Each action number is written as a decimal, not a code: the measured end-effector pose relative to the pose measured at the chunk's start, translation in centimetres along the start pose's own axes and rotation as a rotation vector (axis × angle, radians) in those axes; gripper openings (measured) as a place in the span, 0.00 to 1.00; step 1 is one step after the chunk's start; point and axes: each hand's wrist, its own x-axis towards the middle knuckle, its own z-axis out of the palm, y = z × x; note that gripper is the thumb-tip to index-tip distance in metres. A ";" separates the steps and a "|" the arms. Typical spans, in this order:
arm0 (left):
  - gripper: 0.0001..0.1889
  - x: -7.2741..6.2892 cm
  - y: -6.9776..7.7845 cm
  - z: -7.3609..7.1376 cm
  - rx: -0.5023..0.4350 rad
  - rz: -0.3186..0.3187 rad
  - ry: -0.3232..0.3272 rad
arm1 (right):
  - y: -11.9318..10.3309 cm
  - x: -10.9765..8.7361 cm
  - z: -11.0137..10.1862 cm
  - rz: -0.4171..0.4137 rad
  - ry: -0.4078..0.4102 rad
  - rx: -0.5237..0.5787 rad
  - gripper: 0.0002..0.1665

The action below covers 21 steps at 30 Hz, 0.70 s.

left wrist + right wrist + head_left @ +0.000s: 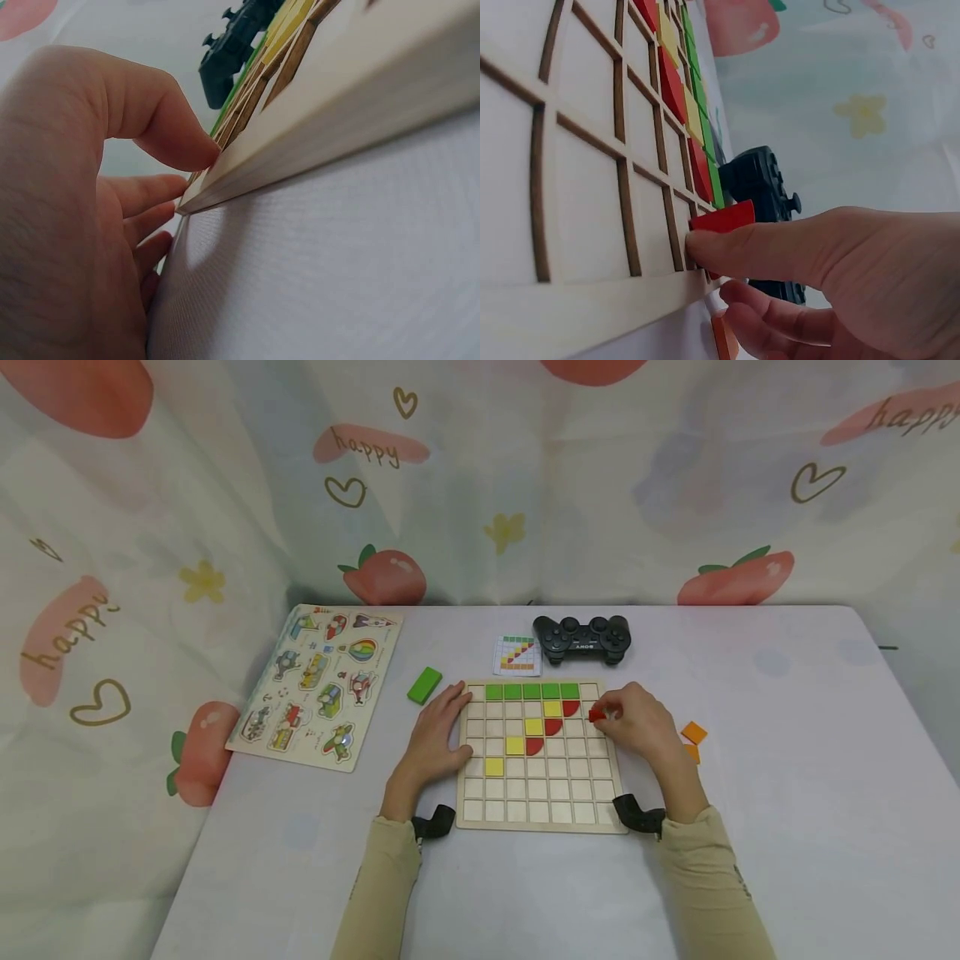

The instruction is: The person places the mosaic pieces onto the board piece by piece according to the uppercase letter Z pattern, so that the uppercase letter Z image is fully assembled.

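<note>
A wooden grid board [558, 814] lies on the table, with a row of green square tiles [531, 692] along its top. Below, yellow square tiles [533, 727] and red quarter-round tiles [552, 727] run in a diagonal. My left hand [433, 735] rests at the board's left edge; in the left wrist view its thumb [180, 139] touches the frame and the fingers extend along the side. Over the right edge, my right hand [641, 720] pinches a red tile [724, 218] between thumb and fingers. The fingertips behind that tile are partly hidden.
Two orange tiles [693, 732] lie right of the board, beside the right wrist. A green block [424, 685] sits at its upper left. Behind are a pattern card [517, 656] and a black game controller [583, 640]. A picture puzzle board [315, 689] lies at the far left.
</note>
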 end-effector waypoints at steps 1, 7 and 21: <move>0.44 0.0 0.0 0.0 0.001 0.001 0.001 | -0.1 0.0 0.1 0.000 0.005 0.000 0.12; 0.44 0.0 -0.1 0.0 -0.004 0.009 0.007 | -0.5 0.0 0.2 -0.032 0.014 0.037 0.12; 0.45 -0.1 0.0 0.0 -0.009 -0.008 0.003 | -5.5 -0.4 2.9 -0.288 -0.166 0.223 0.08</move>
